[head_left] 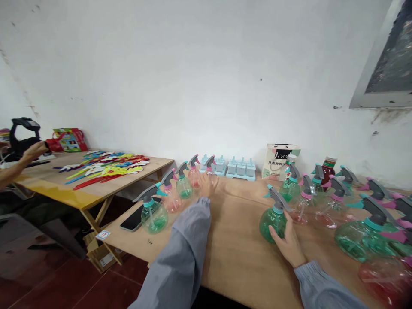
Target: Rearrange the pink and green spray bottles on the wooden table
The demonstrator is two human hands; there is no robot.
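Observation:
My right hand point(288, 240) is wrapped round the body of a green spray bottle point(272, 223) with a grey head and turquoise trigger. The bottle stands upright at the table's middle right. Farther back, my left hand point(207, 185) is closed about the lower part of a pink spray bottle point(210, 168); some of its fingertips are hidden. Left of that hand, a row of spray bottles runs toward me: another pink bottle point(193, 175), a green bottle point(184, 185), a pink bottle point(172, 199) and a green bottle point(155, 218) nearest.
Several more spray bottles crowd the right side, including a large green one point(357, 240). Pale blue ice-pop moulds point(240, 169) and a paper bag point(278, 161) line the wall. A phone point(132, 219) lies at left. Another person's hand point(35, 150) is over the neighbouring table point(58, 189).

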